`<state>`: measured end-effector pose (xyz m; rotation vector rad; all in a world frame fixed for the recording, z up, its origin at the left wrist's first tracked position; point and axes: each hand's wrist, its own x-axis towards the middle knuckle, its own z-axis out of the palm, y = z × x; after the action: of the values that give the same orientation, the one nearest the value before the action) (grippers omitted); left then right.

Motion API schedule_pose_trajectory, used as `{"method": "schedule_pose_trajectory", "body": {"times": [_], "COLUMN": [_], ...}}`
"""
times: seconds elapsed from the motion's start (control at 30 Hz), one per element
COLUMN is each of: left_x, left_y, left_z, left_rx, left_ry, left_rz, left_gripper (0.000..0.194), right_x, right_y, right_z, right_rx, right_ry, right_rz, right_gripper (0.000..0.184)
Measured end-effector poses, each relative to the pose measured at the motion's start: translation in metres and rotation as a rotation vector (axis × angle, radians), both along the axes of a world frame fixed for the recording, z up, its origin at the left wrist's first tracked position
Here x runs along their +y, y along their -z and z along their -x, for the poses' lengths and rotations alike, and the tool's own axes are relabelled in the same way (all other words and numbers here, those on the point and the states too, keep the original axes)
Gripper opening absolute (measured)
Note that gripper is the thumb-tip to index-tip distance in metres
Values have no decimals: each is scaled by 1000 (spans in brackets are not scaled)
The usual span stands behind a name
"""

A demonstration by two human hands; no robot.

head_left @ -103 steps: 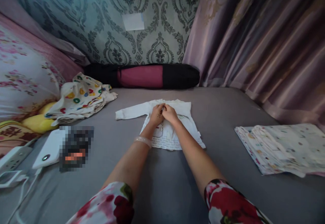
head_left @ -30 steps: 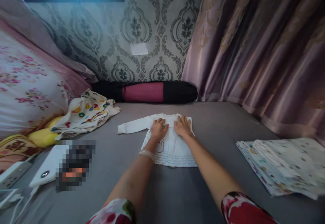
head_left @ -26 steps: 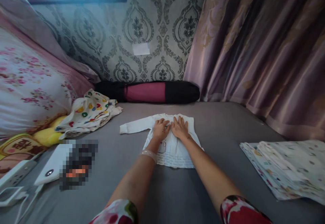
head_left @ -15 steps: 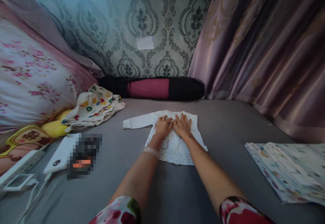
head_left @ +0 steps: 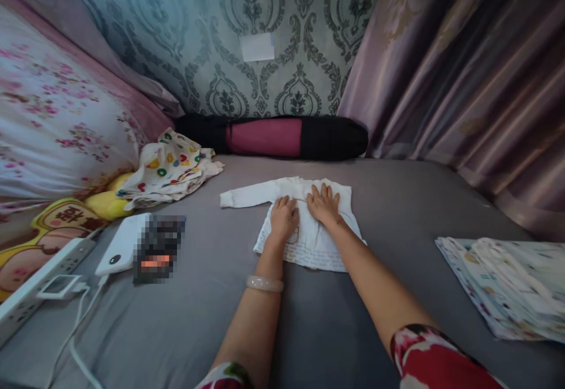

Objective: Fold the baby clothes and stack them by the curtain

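Note:
A small white long-sleeved shirt (head_left: 309, 250) lies flat on the grey bed sheet (head_left: 194, 324), with printed lettering along its lower edge. Its left sleeve stretches out to the side; no sleeve sticks out on the right, where the edge looks straight. My left hand (head_left: 283, 217) rests on the middle of the shirt, fingers extended and pointing away from me. Higher on the shirt and to the right, my right hand (head_left: 323, 203) lies palm down with its fingers spread. Part of the shirt's printed figure is hidden under my left hand.
Folded patterned cloths (head_left: 507, 283) are stacked at the right. On the left lie a crumpled patterned garment (head_left: 172, 168), a white power bank (head_left: 123, 245), a blurred-out dark object (head_left: 159, 250) and a power strip (head_left: 44, 283) with cables. A black and maroon bolster (head_left: 265, 137) lies along the wall.
My left hand has slid a little toward me over the shirt, while my right hand stays near the upper part. The hands are slightly farther apart, and the camera view has tilted down.

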<state>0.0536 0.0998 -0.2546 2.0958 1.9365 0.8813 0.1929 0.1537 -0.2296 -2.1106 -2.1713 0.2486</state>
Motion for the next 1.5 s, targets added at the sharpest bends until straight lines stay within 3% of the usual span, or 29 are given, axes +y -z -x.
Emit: {"method": "schedule_pose_trajectory", "body": {"times": [0.23, 0.4, 0.6, 0.77, 1.0, 1.07, 1.2, 1.33, 1.5], "left_x": [9, 10, 15, 14, 2, 2, 5, 9, 11], "left_y": [-13, -25, -21, -19, -20, -15, -9, -19, -29], "left_z": [5, 17, 41, 68, 92, 99, 111, 111, 108], "left_rx": [-211, -491, -747, -764, -537, -549, -709, -1005, -1328], "left_ry": [-26, -193, -401, -621, -1007, -1019, -922, -940, -934], "left_rz": [81, 86, -26, -88, -100, -130, -81, -110, -193], "left_gripper": [34, 35, 30, 30, 34, 36, 43, 47, 37], "right_x": [3, 2, -1, -2, 0, 0, 1, 1, 2], "right_y": [-8, -10, -2, 0, 3, 3, 2, 2, 3], "right_z": [11, 31, 43, 44, 44, 44, 44, 44, 45], "right_rx": [-12, 20, -16, -44, -76, -82, -80, -74, -77], "right_ry": [-198, -284, -300, -290, -298, -296, -296, -297, -294], "right_rz": [-168, -106, -17, -55, -62, -51, -40, -52, -45], "right_gripper": [55, 56, 63, 63, 64, 64, 65, 64, 63]}}
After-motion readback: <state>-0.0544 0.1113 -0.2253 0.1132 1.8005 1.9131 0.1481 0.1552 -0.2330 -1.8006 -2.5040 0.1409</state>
